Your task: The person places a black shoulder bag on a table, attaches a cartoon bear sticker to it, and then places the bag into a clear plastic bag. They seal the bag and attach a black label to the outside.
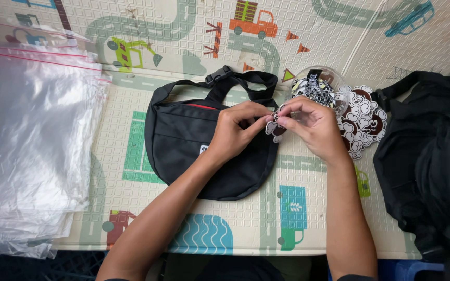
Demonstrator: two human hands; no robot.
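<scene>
- Small flat brown-and-white cloud-shaped charm on a metal chain [276, 128], pinched between both hands just above the right end of the bag.
- Likely light and stiff in the flat part, loose and slippery in the chain; best taken by the flat edge, chain end steadied with fingertips.
- Left hand [237, 132]: fingertips drawn together, clamped on the charm's chain end.
- Right hand [311, 125]: thumb and forefinger closed on the charm from the other side.
- Black fabric crescent-shaped waist bag with buckled strap [194, 140], lying flat under the left hand; soft, limp.
- Pile of matching charms [363, 117] and a clear round tub of chains [316, 86], just beyond the right hand.
- Stack of clear plastic zip bags [27, 140] at far left; heap of black bags [433, 156] at right.
- All resting on a pale foam play mat with road and vehicle prints [147, 41].
</scene>
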